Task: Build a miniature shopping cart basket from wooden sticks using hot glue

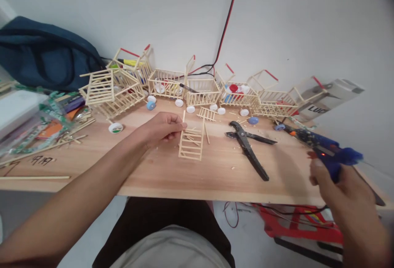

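My left hand (168, 127) pinches the upper left side of a small ladder-like frame of thin wooden sticks (191, 150), which rests on the table. Some loose short sticks lie across its upper rungs. On the right, my right hand (335, 182) is wrapped round the handle of a blue glue gun (331, 155), raised over the table's right end with a small red light showing. Between the hands lie black-handled pliers (246, 145), jaws toward the back. A smaller stick grid (207, 114) sits just behind the frame.
Several stick-built miniature carts (203, 91) with bottle-cap wheels line the wall. A dark blue bag (49, 54) stands at the back left, beside plastic packets (52, 124) and loose sticks (35, 177). A red-black cable (229, 17) runs down the wall. A blue cap (253, 120) lies behind the pliers.
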Demonstrator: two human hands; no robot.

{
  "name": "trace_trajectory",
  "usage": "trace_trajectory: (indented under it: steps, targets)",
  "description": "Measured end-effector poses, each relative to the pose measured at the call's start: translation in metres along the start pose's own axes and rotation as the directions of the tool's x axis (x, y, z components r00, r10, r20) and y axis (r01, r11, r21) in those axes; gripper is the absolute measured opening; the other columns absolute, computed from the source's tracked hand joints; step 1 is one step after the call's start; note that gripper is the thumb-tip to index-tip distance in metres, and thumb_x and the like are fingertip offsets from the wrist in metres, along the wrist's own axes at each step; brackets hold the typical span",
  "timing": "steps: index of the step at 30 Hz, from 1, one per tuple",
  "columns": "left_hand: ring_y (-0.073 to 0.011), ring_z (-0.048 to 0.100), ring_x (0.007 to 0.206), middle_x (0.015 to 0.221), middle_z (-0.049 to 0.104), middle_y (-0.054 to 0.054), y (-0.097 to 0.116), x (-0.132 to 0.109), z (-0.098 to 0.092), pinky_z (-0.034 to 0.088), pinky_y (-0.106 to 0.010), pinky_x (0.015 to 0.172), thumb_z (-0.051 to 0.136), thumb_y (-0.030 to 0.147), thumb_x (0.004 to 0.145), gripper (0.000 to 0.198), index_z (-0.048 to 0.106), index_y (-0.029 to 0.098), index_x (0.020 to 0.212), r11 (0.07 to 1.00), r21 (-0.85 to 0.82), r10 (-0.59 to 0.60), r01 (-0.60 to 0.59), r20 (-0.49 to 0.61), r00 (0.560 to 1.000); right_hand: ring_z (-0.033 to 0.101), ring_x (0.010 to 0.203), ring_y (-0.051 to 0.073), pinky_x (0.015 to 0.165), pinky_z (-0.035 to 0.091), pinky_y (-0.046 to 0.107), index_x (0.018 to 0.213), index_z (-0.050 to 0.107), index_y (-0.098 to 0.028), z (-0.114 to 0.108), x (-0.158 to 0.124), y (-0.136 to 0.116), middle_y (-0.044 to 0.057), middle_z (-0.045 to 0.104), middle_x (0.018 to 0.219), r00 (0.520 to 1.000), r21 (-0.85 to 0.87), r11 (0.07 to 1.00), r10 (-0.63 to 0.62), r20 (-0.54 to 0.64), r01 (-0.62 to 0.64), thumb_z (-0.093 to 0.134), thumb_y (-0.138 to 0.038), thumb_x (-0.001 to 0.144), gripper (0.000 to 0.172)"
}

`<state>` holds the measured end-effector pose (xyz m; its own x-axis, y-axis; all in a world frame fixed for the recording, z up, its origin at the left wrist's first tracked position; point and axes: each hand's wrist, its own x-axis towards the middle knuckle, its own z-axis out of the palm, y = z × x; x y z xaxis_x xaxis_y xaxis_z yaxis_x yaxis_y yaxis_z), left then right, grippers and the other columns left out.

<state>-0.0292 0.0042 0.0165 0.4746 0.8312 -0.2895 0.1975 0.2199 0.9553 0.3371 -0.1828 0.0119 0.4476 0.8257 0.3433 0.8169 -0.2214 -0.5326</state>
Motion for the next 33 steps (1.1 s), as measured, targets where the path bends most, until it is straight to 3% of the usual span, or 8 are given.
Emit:
trace_trajectory:
  steps: [2, 4, 6, 11, 17, 22, 26, 33]
  targets:
    - [-0.0019, 0.036, 0.036, 0.045, 0.048, 0.006, 0.003, -0.002, 0.001, 0.024, -0.013, 0.035, 0.074, 0.028, 0.074, 0.031, 0.049, 0.014, 0.062, 0.999, 0.035, 0.008, -0.008, -0.003, 1.0, 0.061, 0.065, 0.024, 0.057, 0.046, 0.036, 0.09, 0.061, -0.022, 0.006, -0.006, -0.027, 0.006, 0.066, 0.078, 0.998, 0.045, 0.998, 0.051, 0.034, -0.053, 0.048, -0.055, 0.087, 0.036]
    - [-0.002, 0.035, 0.035, 0.044, 0.048, 0.006, 0.005, -0.004, 0.002, 0.024, -0.013, 0.036, 0.072, 0.026, 0.076, 0.03, 0.049, 0.014, 0.061, 0.997, 0.075, 0.017, -0.018, 0.011, 1.0, 0.061, 0.063, 0.023, 0.055, 0.047, 0.034, 0.081, 0.061, -0.021, 0.017, -0.013, -0.051, 0.006, 0.066, 0.072, 0.988, 0.086, 0.995, 0.041, 0.146, -0.054, 0.05, -0.06, 0.084, 0.041]
    - [-0.0021, 0.036, 0.035, 0.044, 0.048, 0.006, 0.005, -0.004, 0.002, 0.025, -0.014, 0.036, 0.071, 0.024, 0.076, 0.029, 0.05, 0.014, 0.06, 0.993, 0.113, 0.037, -0.039, 0.019, 0.999, 0.062, 0.065, 0.022, 0.054, 0.047, 0.032, 0.076, 0.061, -0.02, 0.031, -0.019, -0.07, 0.006, 0.065, 0.069, 0.974, 0.156, 0.988, -0.044, 0.221, 0.009, 0.053, -0.06, 0.083, 0.041]
    - [-0.0024, 0.036, 0.034, 0.042, 0.049, 0.006, 0.004, -0.004, 0.002, 0.025, -0.014, 0.036, 0.07, 0.018, 0.078, 0.026, 0.052, 0.013, 0.06, 0.982, 0.178, 0.061, -0.059, -0.004, 0.998, 0.062, 0.072, 0.021, 0.061, 0.05, 0.03, 0.088, 0.065, -0.019, 0.062, -0.035, -0.099, 0.005, 0.065, 0.07, 0.932, 0.262, 0.96, -0.183, 0.312, 0.1, 0.05, -0.052, 0.089, 0.036]
    - [-0.0029, 0.037, 0.034, 0.042, 0.049, 0.006, 0.008, -0.005, 0.003, 0.027, -0.014, 0.036, 0.062, 0.01, 0.083, 0.026, 0.051, 0.014, 0.06, 0.977, 0.212, 0.016, -0.006, -0.046, 0.999, 0.062, 0.084, 0.022, 0.073, 0.049, 0.032, 0.11, 0.063, -0.019, 0.076, -0.041, -0.108, 0.008, 0.07, 0.098, 0.912, 0.265, 0.953, -0.235, 0.336, 0.148, 0.048, -0.048, 0.093, 0.037]
    - [-0.0027, 0.037, 0.033, 0.041, 0.048, 0.006, 0.009, -0.005, 0.005, 0.026, -0.014, 0.035, 0.062, 0.01, 0.084, 0.029, 0.05, 0.014, 0.058, 0.98, 0.195, -0.021, 0.032, -0.059, 0.998, 0.061, 0.078, 0.019, 0.071, 0.048, 0.028, 0.105, 0.063, -0.02, 0.082, -0.041, -0.109, 0.006, 0.069, 0.091, 0.884, 0.282, 0.953, -0.223, 0.411, 0.11, 0.045, -0.046, 0.094, 0.034]
    - [-0.0029, 0.037, 0.032, 0.041, 0.048, 0.006, 0.009, -0.004, 0.005, 0.026, -0.015, 0.035, 0.063, 0.009, 0.083, 0.029, 0.05, 0.014, 0.058, 0.981, 0.189, -0.022, 0.033, -0.062, 0.998, 0.062, 0.087, 0.019, 0.077, 0.048, 0.028, 0.105, 0.062, -0.019, 0.085, -0.04, -0.11, 0.006, 0.069, 0.095, 0.894, 0.279, 0.95, -0.241, 0.377, 0.139, 0.046, -0.046, 0.094, 0.033]
    - [-0.0028, 0.036, 0.032, 0.04, 0.047, 0.006, 0.011, -0.005, 0.006, 0.026, -0.015, 0.035, 0.061, 0.01, 0.085, 0.03, 0.049, 0.014, 0.058, 0.979, 0.197, -0.042, 0.054, -0.068, 0.997, 0.062, 0.077, 0.019, 0.07, 0.048, 0.028, 0.107, 0.063, -0.017, 0.087, -0.038, -0.109, 0.005, 0.069, 0.088, 0.896, 0.225, 0.961, -0.235, 0.377, 0.158, 0.044, -0.048, 0.094, 0.039]
